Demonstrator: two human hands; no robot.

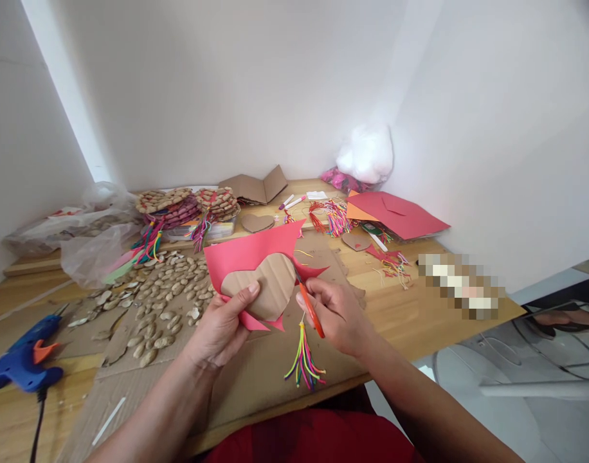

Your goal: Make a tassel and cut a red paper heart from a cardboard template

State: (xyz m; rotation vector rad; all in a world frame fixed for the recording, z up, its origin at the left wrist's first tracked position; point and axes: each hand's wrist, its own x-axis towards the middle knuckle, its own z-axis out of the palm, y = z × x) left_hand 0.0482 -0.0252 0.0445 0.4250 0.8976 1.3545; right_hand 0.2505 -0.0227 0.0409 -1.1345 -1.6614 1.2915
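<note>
- Head view: your left hand [227,328] has its grip pinched tight on a cardboard heart [263,286] and red paper [251,249], up above the tabletop [410,334].
- Your right hand [341,316] has its grip curled round orange scissors [314,315], by the heart's right edge.
- Markers [294,202] lie behind; any words are too small to read.

No words, brands or numbers are legible; a pixelated patch [461,286] obscures part of the worktop's [405,331] right end.
</note>
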